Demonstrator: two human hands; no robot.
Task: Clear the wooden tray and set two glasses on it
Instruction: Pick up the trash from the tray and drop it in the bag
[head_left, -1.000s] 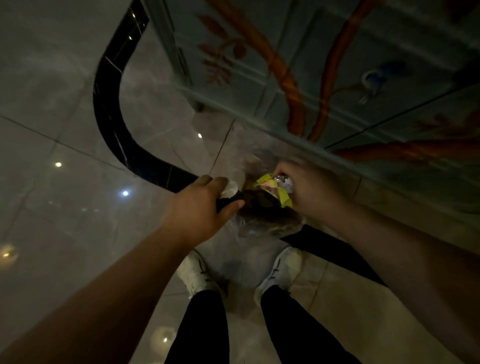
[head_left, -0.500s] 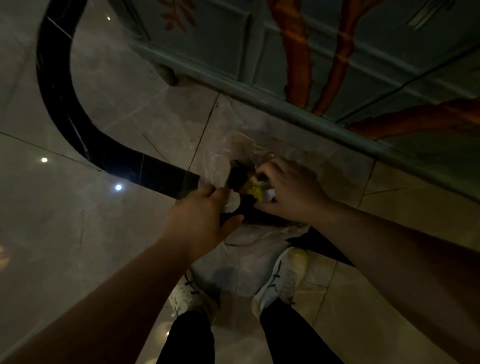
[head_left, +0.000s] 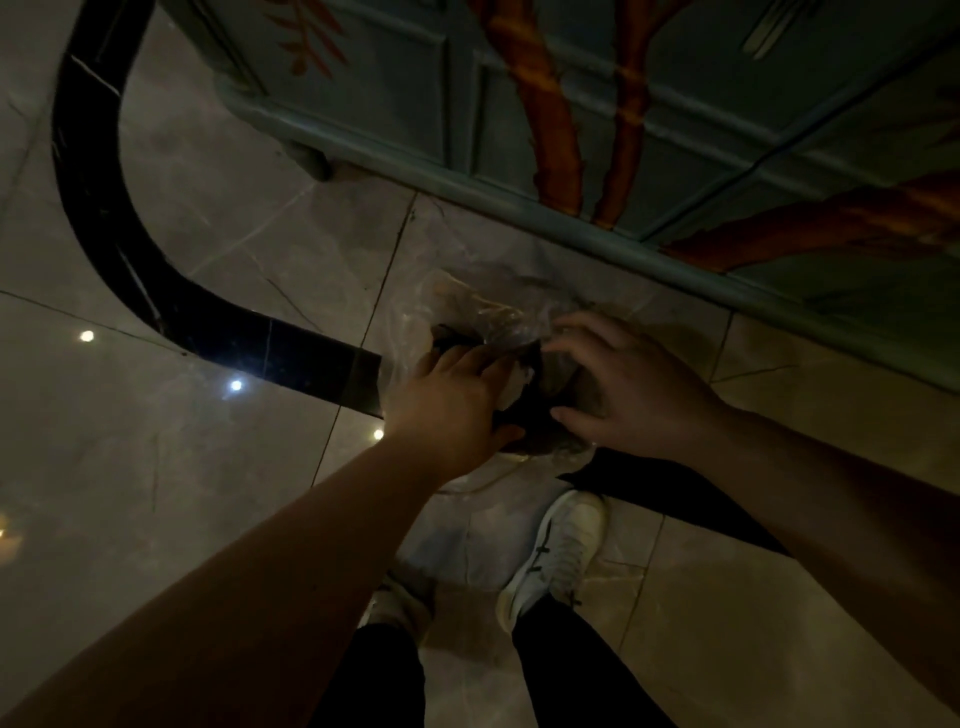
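Gone from view since half a second ago is the yellow wrapper; my right hand (head_left: 631, 387) now hovers, fingers spread and empty, right of the clear bag (head_left: 498, 317). Left hand (head_left: 449, 410) is nearer, fingers closed on its dark mouth between both hands.

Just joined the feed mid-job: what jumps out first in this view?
Both hands meet at centre frame over a clear plastic bag on the tiled floor: the left hand grips its dark contents, the right hand spreads open beside it. Behind stands a blue-green cabinet painted with orange branches; a white shoe is below.
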